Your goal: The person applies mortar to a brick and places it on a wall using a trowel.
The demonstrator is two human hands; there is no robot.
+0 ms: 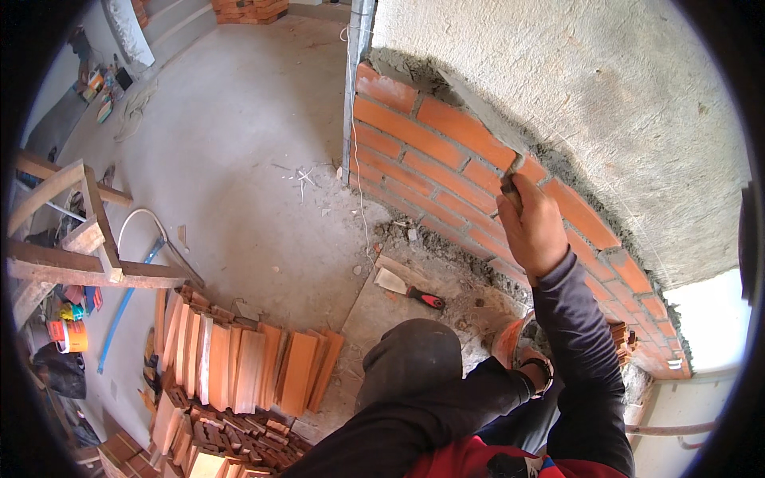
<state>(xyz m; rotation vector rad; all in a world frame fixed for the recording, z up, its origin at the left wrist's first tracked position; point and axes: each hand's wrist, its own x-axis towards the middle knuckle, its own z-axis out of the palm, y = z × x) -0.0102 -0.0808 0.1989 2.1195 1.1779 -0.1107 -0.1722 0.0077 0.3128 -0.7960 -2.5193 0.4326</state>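
My right hand (532, 227) grips the handle of a trowel (470, 107), whose grey, mortar-coated blade lies along the top of an orange brick course (426, 155), against the rough plastered wall (550, 56) above it. My left hand (527, 360) is low beside an orange bucket (508, 344), below the brickwork; its fingers are hidden or too small to make out. A spatula (392, 280) with a red and black handle lies on the dusty ground to the left of the bucket.
Stacked orange bricks (299, 370) stand at lower left. A wooden trestle (119, 267), blue hose (127, 307) and small orange-white bucket (73, 334) are farther left. A metal upright (351, 103) with a string borders the brickwork. More bricks (247, 9) are piled on the far floor (239, 103).
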